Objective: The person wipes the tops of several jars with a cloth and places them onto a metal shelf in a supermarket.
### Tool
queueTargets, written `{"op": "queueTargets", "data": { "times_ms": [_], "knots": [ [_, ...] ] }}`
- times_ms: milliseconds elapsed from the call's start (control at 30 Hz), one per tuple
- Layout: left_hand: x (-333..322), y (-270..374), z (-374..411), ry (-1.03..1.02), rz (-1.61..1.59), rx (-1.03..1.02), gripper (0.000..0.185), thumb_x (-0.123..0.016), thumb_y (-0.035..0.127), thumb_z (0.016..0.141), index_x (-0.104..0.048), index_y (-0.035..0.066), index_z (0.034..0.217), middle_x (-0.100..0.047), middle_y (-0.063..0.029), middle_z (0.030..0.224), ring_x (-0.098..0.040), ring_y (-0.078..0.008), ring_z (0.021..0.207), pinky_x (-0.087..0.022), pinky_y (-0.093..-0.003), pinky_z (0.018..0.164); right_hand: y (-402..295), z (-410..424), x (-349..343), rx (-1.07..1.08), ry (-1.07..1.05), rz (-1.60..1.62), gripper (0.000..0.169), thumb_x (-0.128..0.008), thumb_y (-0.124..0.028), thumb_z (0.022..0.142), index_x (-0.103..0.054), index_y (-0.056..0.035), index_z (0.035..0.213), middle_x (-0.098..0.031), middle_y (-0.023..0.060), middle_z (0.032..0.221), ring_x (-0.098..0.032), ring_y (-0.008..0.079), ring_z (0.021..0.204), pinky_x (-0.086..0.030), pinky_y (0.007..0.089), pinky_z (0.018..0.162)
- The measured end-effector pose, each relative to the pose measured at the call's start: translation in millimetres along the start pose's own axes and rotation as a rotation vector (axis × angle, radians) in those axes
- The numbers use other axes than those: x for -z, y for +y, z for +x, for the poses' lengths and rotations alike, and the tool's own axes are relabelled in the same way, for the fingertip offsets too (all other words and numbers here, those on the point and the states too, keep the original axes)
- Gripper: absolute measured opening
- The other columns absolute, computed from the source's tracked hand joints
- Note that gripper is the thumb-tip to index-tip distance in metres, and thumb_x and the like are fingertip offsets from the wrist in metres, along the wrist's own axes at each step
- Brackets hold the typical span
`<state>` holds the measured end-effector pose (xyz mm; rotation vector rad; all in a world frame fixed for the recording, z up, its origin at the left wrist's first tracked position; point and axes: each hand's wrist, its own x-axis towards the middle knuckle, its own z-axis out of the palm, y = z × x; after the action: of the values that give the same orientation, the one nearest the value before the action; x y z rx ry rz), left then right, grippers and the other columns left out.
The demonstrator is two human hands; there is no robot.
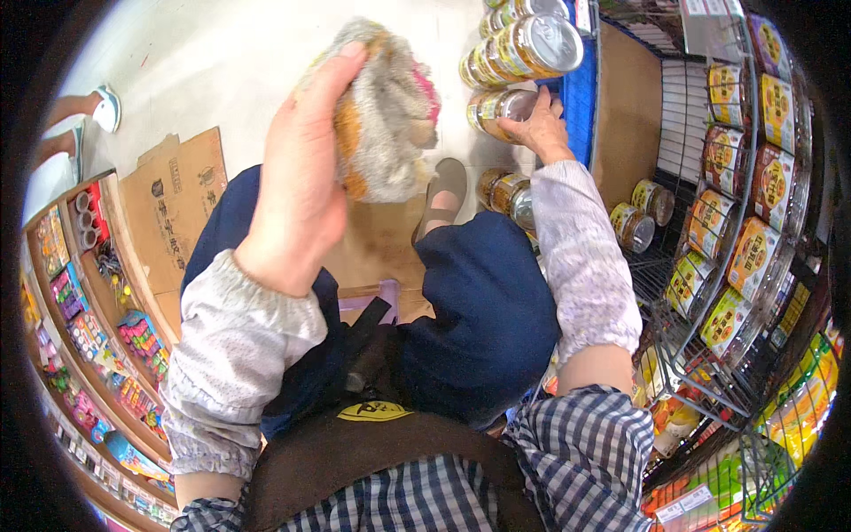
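Observation:
A bunched, fuzzy cleaning cloth [385, 126] in grey, orange and pink is held up in my left hand [309, 159]. Over at the right, the fingers of my right hand [548, 130] curl around the lid end of a clear jar [492, 114] that lies tilted beside a blue crate or shelf panel [580, 100]. Just beyond it is a larger jar with a silver lid [525, 52], its contents brownish and its label yellow. Closer to my knee another similar jar [508, 194] is partly hidden by my right forearm.
Two jars [641, 213] stand on a black wire shelf at the right, near a brown board [628, 100]. Wire racks hold labelled plastic tubs [754, 253]. Flattened cardboard [176, 206] lies at the left by wooden shelves of small packets [86, 332]. Another person's feet [106, 110] show at upper left.

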<state>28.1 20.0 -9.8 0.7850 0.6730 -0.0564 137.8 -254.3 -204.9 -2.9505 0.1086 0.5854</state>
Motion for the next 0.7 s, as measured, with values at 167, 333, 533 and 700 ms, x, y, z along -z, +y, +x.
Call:
{"op": "queueTargets", "data": {
  "times_ms": [167, 333, 533, 700],
  "knots": [
    [5.6, -3.9, 4.0, -0.025, -0.045, -0.013, 0.027, -0.058, 0.024, 0.089, -0.06, 0.002, 0.104, -0.065, -0.0065, 0.091, -0.064, -0.0152, 0.077, -0.052, -0.0274, 0.07, 9.0, 2.9, -9.5, 0.016, -0.027, 0.117, 0.107, -0.077, -0.047, 0.058, -0.025, -0.0014, 0.139, -0.042, 0.0284, 0.129, -0.047, 0.0386, 0.116, -0.041, 0.0412, 0.097],
    [7.5, -4.5, 6.1, -0.09, -0.08, -0.002, 0.029, -0.059, 0.026, 0.088, -0.06, 0.001, 0.105, -0.066, -0.0077, 0.092, -0.065, -0.0151, 0.078, -0.052, -0.0277, 0.07, 53.6, -33.0, 19.4, 0.16, 0.098, 0.4, 0.093, -0.08, -0.035, 0.062, -0.035, 0.0046, 0.133, -0.049, 0.0243, 0.125, -0.052, 0.0319, 0.113, -0.041, 0.0374, 0.097],
    [12.7, -7.9, 4.0, -0.166, -0.006, 0.024, 0.035, -0.049, 0.031, 0.094, -0.056, 0.003, 0.113, -0.064, -0.0103, 0.101, -0.065, -0.0207, 0.085, -0.055, -0.0343, 0.075, 96.3, -100.0, 117.4, 0.065, 0.301, 0.516, 0.083, -0.078, -0.022, 0.068, -0.033, 0.0023, 0.133, -0.052, 0.0197, 0.121, -0.053, 0.0254, 0.109, -0.042, 0.0338, 0.094],
    [-0.1, -14.5, -0.7, -0.174, 0.007, 0.008, 0.036, -0.048, 0.031, 0.094, -0.056, 0.002, 0.113, -0.064, -0.0104, 0.1, -0.065, -0.0212, 0.085, -0.055, -0.0346, 0.075, 154.8, -114.8, 128.1, -0.057, 0.288, 0.04, 0.091, -0.077, -0.028, 0.059, -0.034, 0.0036, 0.132, -0.047, 0.026, 0.123, -0.051, 0.0337, 0.112, -0.042, 0.0376, 0.096]
  ]
}}
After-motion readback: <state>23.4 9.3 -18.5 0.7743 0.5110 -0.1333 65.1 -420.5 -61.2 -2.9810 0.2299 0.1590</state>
